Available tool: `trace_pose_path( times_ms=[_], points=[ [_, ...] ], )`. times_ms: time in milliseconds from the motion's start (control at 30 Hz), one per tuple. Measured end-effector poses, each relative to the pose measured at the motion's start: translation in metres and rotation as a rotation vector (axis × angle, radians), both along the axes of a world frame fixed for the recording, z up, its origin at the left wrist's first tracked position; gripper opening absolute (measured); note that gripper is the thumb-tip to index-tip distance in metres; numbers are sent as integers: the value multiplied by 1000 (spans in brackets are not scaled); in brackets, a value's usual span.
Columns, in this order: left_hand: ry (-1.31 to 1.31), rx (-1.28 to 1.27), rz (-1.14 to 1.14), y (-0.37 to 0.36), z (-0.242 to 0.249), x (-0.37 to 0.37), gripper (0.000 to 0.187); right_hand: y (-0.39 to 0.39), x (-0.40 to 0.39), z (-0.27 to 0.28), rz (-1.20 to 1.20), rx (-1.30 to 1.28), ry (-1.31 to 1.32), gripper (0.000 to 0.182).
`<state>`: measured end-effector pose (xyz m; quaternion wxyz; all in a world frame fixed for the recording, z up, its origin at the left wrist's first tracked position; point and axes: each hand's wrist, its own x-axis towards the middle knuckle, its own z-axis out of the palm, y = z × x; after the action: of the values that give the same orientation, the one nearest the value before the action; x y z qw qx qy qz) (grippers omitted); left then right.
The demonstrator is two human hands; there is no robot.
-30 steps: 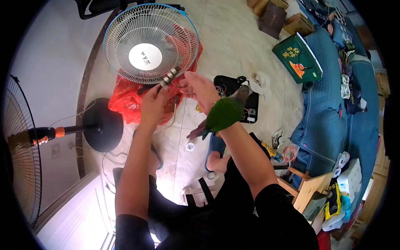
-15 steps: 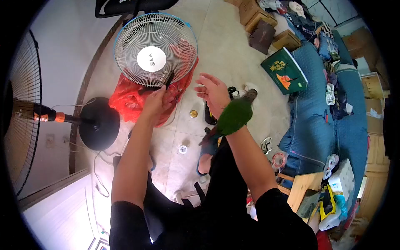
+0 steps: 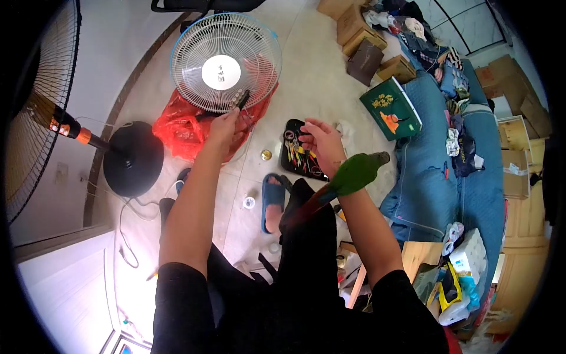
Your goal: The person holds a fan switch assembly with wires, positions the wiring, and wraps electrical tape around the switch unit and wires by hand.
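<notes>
— What's the left hand (image 3: 224, 125) got?

— A small dark switch block (image 3: 241, 98) — a narrow black bar with a row of pale round buttons along one face. The left grip is clenched around its near end, and the block sits right at the lower rim of the white fan head (image 3: 226, 62), over the red plastic bag (image 3: 183, 127) on the floor.

— Which way does it run?

— Its long axis slants from the fingers up and to the right, the free end pointing far, toward the fan's grille. It is tilted, not flat.

— And the right hand (image 3: 323, 139)?

— It hovers over the black tool tray (image 3: 299, 151) on the floor, fingers curled. Whether that grip is pinching anything I cannot tell — the fingertips blend into the coloured bits in the tray. A green parrot (image 3: 354, 175) perches on the right forearm, head to the right, reddish tail trailing down to the left.

— What can't you make out?

— Any wires from the block are lost against the hand and the bag. The buttons are too small to count. The second fan (image 3: 35, 118) at far left is cut off by the edge of the view, only part of its cage and black base (image 3: 132, 166) showing. A blue slipper (image 3: 273, 200) shows between the arms; the blue sofa (image 3: 448, 177) on the right is half buried in clutter.
</notes>
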<state>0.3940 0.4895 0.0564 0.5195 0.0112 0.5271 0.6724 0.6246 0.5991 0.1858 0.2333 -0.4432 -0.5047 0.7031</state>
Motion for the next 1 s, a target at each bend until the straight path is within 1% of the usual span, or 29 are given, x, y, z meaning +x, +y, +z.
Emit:
trace_pose_path(
  times_ms=[33, 233, 333, 367, 433, 500, 600, 633, 733, 767, 867, 900, 1000],
  points=[
    [-6, 3, 17, 1, -3, -3, 33, 0, -3, -1, 8, -2, 5, 33],
    [59, -66, 63, -12, 21, -8, 38, 10, -26, -27, 95, 68, -20, 34],
    [177, -59, 73, -13, 19, -10, 38, 17, -43, -51, 120, 102, -16, 33],
    [196, -80, 53, -13, 23, -11, 37, 17, -48, -52, 111, 63, -7, 30],
    [221, -127, 11, -16, 26, -13, 34, 22, -58, -62, 135, 66, -17, 29],
    [281, -169, -50, -12, 31, -24, 34, 26, -71, -70, 169, 109, -18, 29],
    [319, -180, -100, -7, 43, -37, 35, 37, -92, -120, 261, 200, 73, 32],
    [320, -171, -107, -5, 45, -39, 35, 43, -100, -140, 336, 294, 73, 41],
    [361, -130, -115, 0, 37, -49, 36, 41, -125, -178, 353, 472, 136, 46],
    [397, -120, -101, 0, 32, -52, 35, 43, -130, -175, 401, 548, 79, 61],
    [512, -109, -155, 3, 16, -61, 34, 39, -145, -162, 452, 831, 31, 75],
    [505, -124, -156, 4, 16, -62, 34, 40, -152, -154, 476, 832, 83, 85],
    [539, -34, -153, 9, 1, -60, 34, 40, -164, -168, 477, 815, 49, 82]
  ],
)
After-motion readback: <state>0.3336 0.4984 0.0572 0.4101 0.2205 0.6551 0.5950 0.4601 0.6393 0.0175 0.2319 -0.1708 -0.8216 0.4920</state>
